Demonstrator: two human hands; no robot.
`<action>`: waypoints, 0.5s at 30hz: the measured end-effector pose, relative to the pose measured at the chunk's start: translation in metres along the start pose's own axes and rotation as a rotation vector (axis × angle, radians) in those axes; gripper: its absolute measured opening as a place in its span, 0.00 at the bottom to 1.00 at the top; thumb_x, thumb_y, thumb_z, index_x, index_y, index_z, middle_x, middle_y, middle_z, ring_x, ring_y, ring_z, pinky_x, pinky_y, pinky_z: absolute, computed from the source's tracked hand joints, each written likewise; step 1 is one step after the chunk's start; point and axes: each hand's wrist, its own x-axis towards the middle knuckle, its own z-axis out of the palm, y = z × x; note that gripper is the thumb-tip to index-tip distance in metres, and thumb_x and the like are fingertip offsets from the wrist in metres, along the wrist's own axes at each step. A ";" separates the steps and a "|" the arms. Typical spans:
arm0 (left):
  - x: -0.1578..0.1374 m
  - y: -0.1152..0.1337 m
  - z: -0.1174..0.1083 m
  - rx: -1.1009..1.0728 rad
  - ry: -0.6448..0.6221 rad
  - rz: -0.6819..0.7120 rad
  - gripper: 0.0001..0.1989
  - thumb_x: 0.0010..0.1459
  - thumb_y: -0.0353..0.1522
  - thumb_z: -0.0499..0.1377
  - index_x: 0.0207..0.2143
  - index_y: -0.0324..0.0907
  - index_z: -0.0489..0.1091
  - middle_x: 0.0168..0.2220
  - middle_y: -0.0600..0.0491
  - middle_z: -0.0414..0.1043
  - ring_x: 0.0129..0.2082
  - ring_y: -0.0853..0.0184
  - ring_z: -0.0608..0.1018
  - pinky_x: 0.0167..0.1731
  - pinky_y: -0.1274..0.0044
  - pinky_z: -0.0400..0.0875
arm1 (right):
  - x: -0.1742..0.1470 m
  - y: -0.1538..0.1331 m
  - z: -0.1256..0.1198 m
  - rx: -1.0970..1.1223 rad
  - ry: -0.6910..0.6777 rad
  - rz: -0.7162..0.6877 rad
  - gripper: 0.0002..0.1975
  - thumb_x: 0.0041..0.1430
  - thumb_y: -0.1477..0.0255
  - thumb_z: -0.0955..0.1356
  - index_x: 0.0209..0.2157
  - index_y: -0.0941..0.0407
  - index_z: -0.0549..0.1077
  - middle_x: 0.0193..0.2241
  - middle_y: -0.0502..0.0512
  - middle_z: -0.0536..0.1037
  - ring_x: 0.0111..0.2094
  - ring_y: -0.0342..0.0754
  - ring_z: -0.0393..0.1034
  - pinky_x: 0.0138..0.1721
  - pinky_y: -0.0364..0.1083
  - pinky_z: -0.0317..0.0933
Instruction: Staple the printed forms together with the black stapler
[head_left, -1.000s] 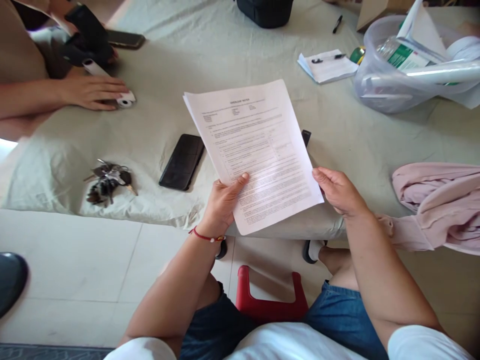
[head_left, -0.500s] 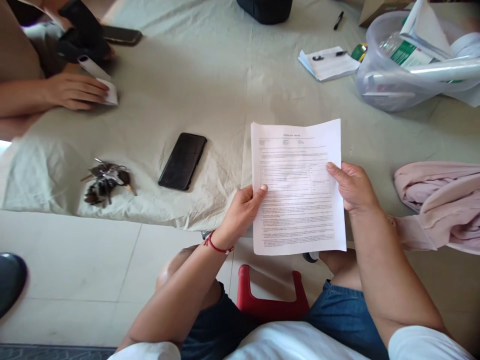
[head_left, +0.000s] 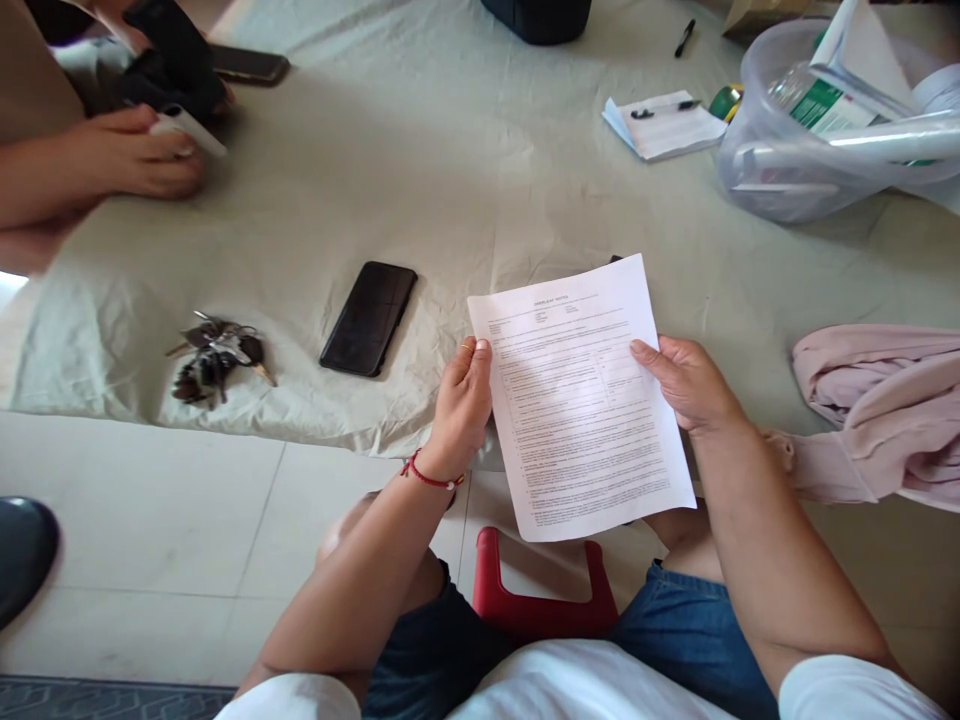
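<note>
A printed sheet of paper (head_left: 589,420), covered in small lines of text, is held tilted over the table's front edge. My right hand (head_left: 690,385) grips its right edge, thumb on the front and fingers partly behind. At the left edge is my left hand (head_left: 463,400), its fingers closed and thumb against the paper's margin; part of its grip is hidden. A red bracelet (head_left: 431,474) circles my left wrist. Left of the sheet, a black phone (head_left: 369,318) lies on the cloth. Behind the paper's top edge, a small dark object (head_left: 616,259) peeks out.
A bunch of keys (head_left: 221,358) lies near the front edge. Another person's hand (head_left: 142,155) holds a white item at the upper left. A notepad with a pen (head_left: 667,125), a filled plastic basket (head_left: 787,170) and pink fabric (head_left: 892,410) occupy the right. A red stool (head_left: 544,600) stands below.
The sheet has shifted slightly left and toward me, and now tilts counterclockwise. My left hand has moved up along its edge. The other person's hand has lifted its white item.
</note>
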 end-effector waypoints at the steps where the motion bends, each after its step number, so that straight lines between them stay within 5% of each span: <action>1: -0.001 0.000 0.001 -0.009 0.010 0.011 0.23 0.64 0.55 0.68 0.44 0.45 0.78 0.47 0.48 0.83 0.48 0.57 0.82 0.48 0.70 0.76 | -0.001 0.000 0.000 -0.011 -0.026 0.009 0.24 0.60 0.46 0.79 0.46 0.50 0.87 0.44 0.55 0.90 0.44 0.57 0.86 0.56 0.59 0.79; 6: -0.002 0.002 0.004 -0.085 0.062 -0.028 0.21 0.62 0.52 0.71 0.43 0.45 0.79 0.49 0.47 0.83 0.53 0.55 0.82 0.53 0.67 0.77 | -0.002 -0.003 0.000 -0.087 -0.091 0.057 0.24 0.62 0.45 0.77 0.45 0.50 0.86 0.44 0.54 0.89 0.44 0.56 0.85 0.55 0.58 0.78; 15: -0.011 0.010 0.007 -0.073 -0.142 -0.238 0.22 0.58 0.51 0.74 0.40 0.43 0.80 0.40 0.47 0.84 0.42 0.56 0.84 0.46 0.65 0.80 | 0.010 -0.004 -0.006 -0.097 0.186 -0.144 0.22 0.59 0.46 0.78 0.40 0.48 0.82 0.35 0.49 0.84 0.37 0.52 0.79 0.45 0.52 0.74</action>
